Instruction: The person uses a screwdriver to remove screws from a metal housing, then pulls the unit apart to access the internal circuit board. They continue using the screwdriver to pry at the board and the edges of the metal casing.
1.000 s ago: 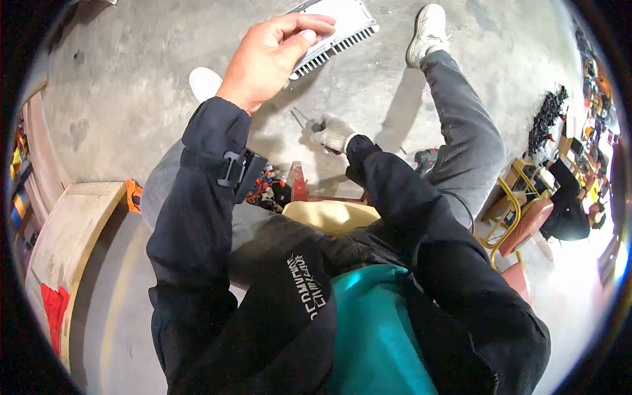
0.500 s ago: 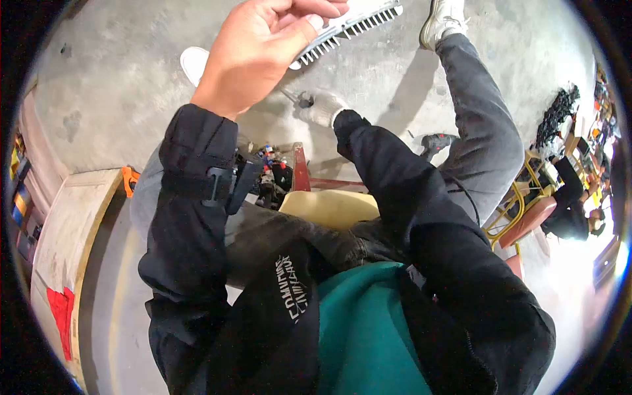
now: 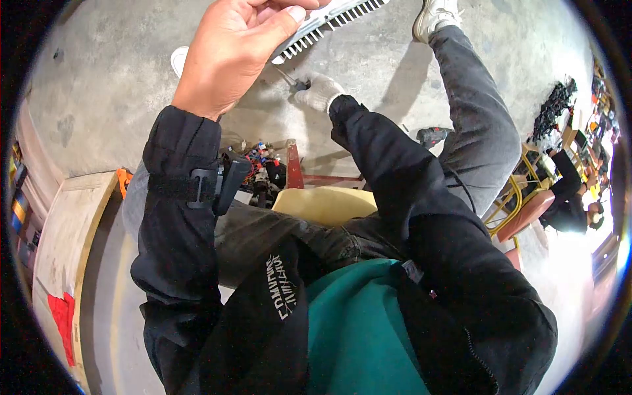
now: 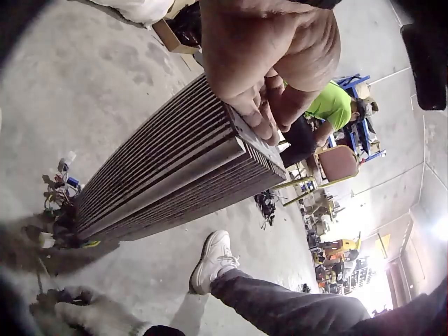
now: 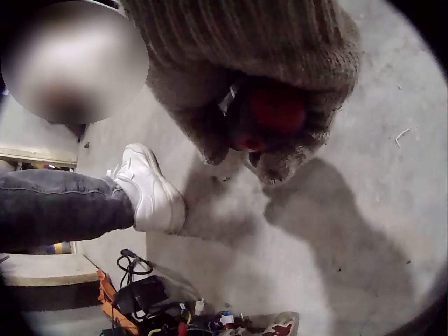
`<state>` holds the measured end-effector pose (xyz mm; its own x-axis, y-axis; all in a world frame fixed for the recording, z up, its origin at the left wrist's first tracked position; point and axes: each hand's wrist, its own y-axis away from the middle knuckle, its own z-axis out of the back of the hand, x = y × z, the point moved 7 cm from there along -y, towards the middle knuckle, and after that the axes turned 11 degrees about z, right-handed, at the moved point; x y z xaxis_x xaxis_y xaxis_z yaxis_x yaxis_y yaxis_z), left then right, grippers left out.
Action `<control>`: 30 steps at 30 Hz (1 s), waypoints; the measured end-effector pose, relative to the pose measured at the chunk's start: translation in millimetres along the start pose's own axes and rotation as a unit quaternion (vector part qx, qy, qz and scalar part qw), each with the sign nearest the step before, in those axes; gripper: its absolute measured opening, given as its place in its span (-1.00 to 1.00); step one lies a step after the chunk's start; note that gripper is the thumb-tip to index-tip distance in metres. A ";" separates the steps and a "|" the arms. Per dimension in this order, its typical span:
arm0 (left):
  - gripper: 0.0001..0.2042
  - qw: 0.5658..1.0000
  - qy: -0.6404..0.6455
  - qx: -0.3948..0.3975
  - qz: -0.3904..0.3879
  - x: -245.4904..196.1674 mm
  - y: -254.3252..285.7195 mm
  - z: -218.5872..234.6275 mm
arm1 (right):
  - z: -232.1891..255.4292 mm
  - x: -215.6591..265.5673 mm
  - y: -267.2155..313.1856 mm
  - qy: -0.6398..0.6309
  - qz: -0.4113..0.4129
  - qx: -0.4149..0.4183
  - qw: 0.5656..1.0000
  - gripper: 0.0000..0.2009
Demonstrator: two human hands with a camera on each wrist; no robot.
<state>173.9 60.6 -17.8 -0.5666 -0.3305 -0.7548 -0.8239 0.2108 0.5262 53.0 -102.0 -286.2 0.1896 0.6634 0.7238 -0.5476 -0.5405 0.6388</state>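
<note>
My bare left hand [image 3: 227, 56] grips the top end of a long, finned metal heat sink [image 3: 339, 18]. In the left wrist view the heat sink [image 4: 168, 171] rises at a slant from the floor side, its rows of fins facing the camera, and the fingers curl at its end plate. Lower down, my right hand [image 3: 320, 92] wears a knitted white glove and holds a screwdriver [image 3: 288, 79] whose thin shaft points up and left. From the right wrist, its red and black handle [image 5: 276, 115] shows inside the curled glove; the tip is hidden there.
Between the legs is a yellow stool seat [image 3: 326, 203], beside a heap of small electrical parts [image 3: 266, 172]. A cordless drill [image 3: 432, 136] lies by the right leg. A wooden board [image 3: 69, 227] with red cloth [image 3: 61, 322] stands left. Another person sits beyond a chair [image 4: 338, 164].
In the head view, the left hand and heat sink first shifted upward, then left. The gloved hand with the screwdriver moved up and slightly left. Both grips look the same.
</note>
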 end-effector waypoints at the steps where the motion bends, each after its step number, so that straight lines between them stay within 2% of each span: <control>1: -0.86 1.000 0.000 0.001 0.001 0.2 0.3 -0.3 | -0.8 -2.3 -0.5 -0.001 -0.001 0.000 1.000 -0.67; 7: -0.87 1.000 -0.001 -0.001 -0.001 0.1 1.3 -0.3 | 4.5 2.6 4.3 0.017 -0.004 0.008 1.000 -0.64; 10: -0.88 1.000 0.000 -0.009 0.009 0.9 1.2 0.9 | 10.2 7.5 9.4 -0.006 0.005 -0.017 1.000 -0.63; 13: -0.82 1.000 -0.011 0.021 -0.019 6.4 -1.1 5.6 | 18.5 7.1 14.9 0.018 -0.011 -0.029 0.999 -0.63; 15: -0.80 0.985 -0.141 0.020 -0.096 0.0 0.3 3.9 | 24.7 15.8 29.2 -0.030 -0.016 0.018 0.999 -0.61; 17: -0.81 0.986 -0.130 0.028 -0.102 2.0 1.6 -1.5 | 44.5 28.7 47.1 -0.026 0.001 -0.010 1.000 -0.61; 18: -0.81 0.988 -0.117 0.029 -0.098 4.2 2.6 -3.0 | 57.8 48.9 60.8 -0.026 0.016 -0.026 0.999 -0.61; 19: -0.82 0.988 -0.118 0.038 -0.097 8.1 1.3 -3.4 | 71.4 62.4 77.2 -0.017 -0.011 -0.011 1.000 -0.62; 20: -0.82 0.985 -0.121 0.044 -0.111 8.9 2.4 -5.0 | 81.9 72.4 88.8 -0.010 0.006 0.001 1.000 -0.64; 22: -0.82 0.987 -0.129 0.030 -0.097 15.5 1.9 -4.2 | 94.8 76.4 113.0 -0.011 0.030 0.001 0.999 -0.66; 24: -0.82 0.984 -0.136 0.037 -0.112 16.2 2.0 -4.6 | 123.2 116.9 151.1 0.009 0.009 0.024 1.000 -0.66; 25: -0.82 0.985 -0.135 0.027 -0.100 16.3 3.5 -3.5 | 137.6 131.1 167.1 0.080 0.029 0.014 0.996 -0.67; 26: -0.83 0.987 -0.134 0.015 -0.088 16.2 5.4 -2.6 | 145.5 145.3 187.5 -0.028 0.045 0.011 0.999 -0.69; 29: -0.81 0.987 -0.138 0.018 -0.077 14.4 8.1 -3.4 | 175.3 184.7 235.0 -0.052 0.019 -0.019 0.998 -0.68; 30: -0.80 0.988 -0.139 0.021 -0.070 16.1 7.8 -2.8 | 183.1 194.0 247.2 -0.105 0.021 -0.052 0.993 -0.63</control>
<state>158.4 54.4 -24.8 -0.4254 -0.0951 -0.9000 -0.8906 0.2209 0.3976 103.6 -201.6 59.9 0.3242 0.5136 0.7944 -0.6382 -0.5011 0.5845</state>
